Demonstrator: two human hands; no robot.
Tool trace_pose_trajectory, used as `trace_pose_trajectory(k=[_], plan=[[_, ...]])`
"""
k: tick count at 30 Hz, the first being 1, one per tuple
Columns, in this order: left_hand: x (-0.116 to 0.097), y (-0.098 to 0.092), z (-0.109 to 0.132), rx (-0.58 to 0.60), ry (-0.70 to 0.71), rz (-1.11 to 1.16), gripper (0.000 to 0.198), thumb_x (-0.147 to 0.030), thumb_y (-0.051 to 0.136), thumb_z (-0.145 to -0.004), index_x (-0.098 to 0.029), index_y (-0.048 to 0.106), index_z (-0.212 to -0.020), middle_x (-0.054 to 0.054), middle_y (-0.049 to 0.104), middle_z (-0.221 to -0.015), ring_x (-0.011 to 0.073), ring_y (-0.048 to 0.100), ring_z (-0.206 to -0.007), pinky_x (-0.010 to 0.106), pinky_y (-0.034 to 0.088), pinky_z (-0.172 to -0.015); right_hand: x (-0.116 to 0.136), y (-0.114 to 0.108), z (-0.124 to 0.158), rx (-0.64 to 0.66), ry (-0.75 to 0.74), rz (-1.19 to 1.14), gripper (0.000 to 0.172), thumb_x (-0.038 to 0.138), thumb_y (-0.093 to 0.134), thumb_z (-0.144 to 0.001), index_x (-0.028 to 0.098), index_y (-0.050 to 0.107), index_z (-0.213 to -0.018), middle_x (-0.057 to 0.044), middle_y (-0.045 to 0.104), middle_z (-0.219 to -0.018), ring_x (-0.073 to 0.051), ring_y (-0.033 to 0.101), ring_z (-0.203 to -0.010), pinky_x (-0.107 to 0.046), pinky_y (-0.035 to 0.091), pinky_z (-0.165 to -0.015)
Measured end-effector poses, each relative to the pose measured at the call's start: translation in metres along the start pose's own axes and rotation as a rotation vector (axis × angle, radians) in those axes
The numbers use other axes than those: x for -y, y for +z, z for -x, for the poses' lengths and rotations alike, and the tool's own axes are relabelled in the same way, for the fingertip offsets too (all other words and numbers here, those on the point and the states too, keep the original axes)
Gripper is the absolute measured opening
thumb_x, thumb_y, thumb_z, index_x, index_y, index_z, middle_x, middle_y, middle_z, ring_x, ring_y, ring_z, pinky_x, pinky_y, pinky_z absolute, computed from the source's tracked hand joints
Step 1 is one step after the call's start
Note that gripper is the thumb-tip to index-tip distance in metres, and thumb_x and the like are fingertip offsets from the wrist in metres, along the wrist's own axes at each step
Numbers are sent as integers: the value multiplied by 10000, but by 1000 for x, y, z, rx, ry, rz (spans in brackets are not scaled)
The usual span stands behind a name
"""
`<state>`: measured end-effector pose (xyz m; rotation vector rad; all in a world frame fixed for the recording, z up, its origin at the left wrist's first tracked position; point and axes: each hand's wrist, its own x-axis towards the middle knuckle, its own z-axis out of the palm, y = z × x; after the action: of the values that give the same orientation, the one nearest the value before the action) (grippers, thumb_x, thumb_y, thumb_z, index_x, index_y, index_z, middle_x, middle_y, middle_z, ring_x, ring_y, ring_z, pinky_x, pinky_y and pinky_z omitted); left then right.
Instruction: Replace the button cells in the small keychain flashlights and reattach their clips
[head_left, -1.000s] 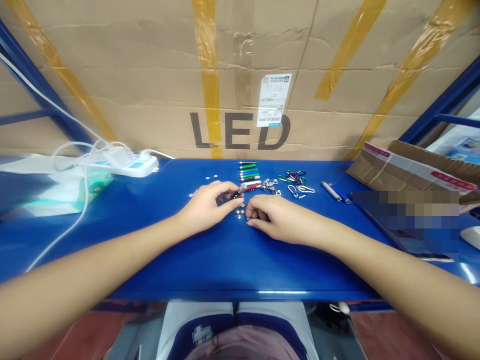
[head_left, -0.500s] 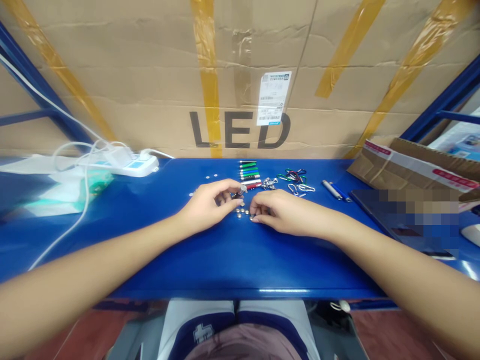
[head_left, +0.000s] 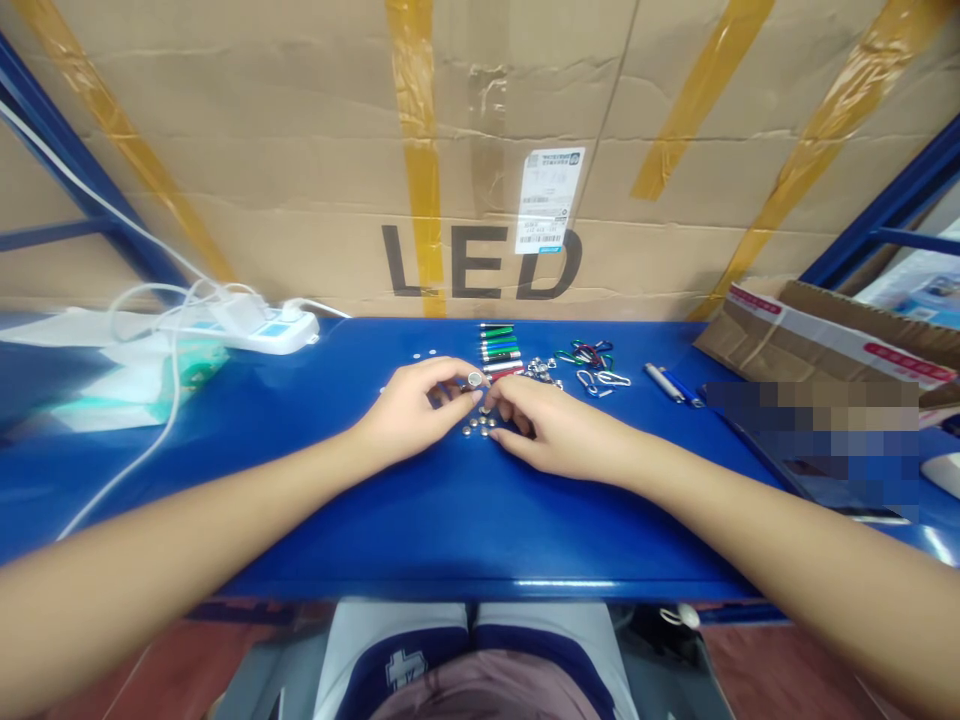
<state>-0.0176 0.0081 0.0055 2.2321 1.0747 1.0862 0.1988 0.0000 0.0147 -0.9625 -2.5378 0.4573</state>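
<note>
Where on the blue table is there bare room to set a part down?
Widest: the blue table between the forearms, from the metal discs to the front edge. Another patch lies between the white cord and left hand, nearer than the power strip. Crowded: around and beyond the right hand, with discs, tubes and carabiners close together.

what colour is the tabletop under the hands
The tabletop is glossy blue, best seen in the head view.
</note>
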Motion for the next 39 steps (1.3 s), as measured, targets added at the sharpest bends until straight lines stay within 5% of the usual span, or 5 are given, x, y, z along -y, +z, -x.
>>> trace_pose_trajectory(k=[7,19,39], plan=[[1,2,-1,-11,1,-27,186,-307,680,-846,-167,737,-956,50,727,-942,135,626,-713,248,511,-645,-6,1,-3,41,-7,27,30,159,580,-933,171,597,-911,-69,655,-936,-193,594,-866,-320,461,-807],[1,1,0,16,16,-33,184,-305,687,-846,-166,738,-955,52,725,-939,122,622,-685,239,507,-631,-10,-8,-3,86,63,-10,49,132,609,-907,147,653,-920,-42,679,-806,-146,588,-692,-270,455,-698],[0,0,0,51,28,-31,187,-300,682,-852,-167,742,-969,51,722,-937,121,622,-689,238,506,-632,-13,-9,3,150,-10,100,118,220,490,-970,175,595,-1002,-94,654,-1008,-208,613,-880,-341,486,-813]])
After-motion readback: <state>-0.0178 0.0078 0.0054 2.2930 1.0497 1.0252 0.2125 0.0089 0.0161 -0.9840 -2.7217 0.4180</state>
